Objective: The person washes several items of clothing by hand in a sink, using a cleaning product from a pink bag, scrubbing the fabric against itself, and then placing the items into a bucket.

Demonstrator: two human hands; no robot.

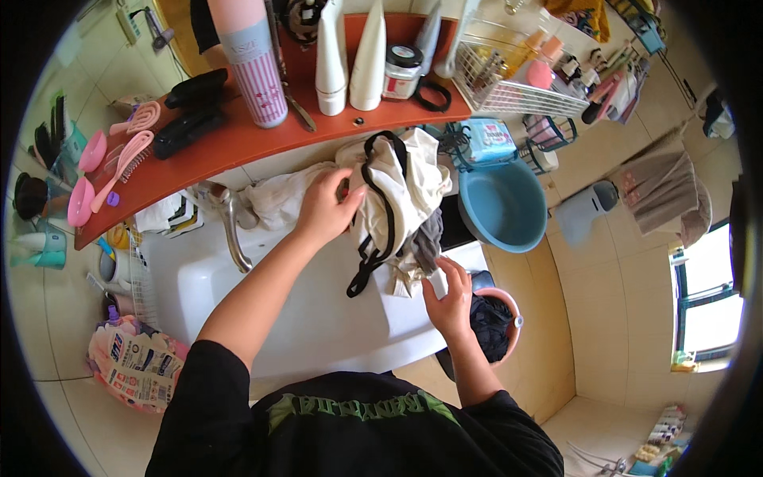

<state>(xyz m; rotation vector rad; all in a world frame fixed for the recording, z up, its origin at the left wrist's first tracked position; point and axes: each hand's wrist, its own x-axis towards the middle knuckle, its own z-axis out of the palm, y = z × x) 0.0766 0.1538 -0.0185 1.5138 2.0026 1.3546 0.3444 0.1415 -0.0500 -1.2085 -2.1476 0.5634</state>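
A bundle of white cloth with black straps [384, 203] lies on the right side of the white sink's counter, beneath the shelf. My left hand [330, 208] touches its left edge, thumb and forefinger curved with a gap between them. Grey cloth [429, 237] and a small cream cloth [407, 278] hang from the bundle's lower right. Beside them is my right hand [451, 300], open, fingers spread, with nothing seen in it. Whether its fingertips touch the grey cloth I cannot tell.
The white sink [294, 318] has a metal faucet [232, 226]. Tubes, a spray can [253, 71] and hairbrushes stand on the red-brown shelf [262, 141]. A blue basin [505, 208] sits right of the bundle. Below it, a pink bucket [513, 306] holds dark clothes [489, 327].
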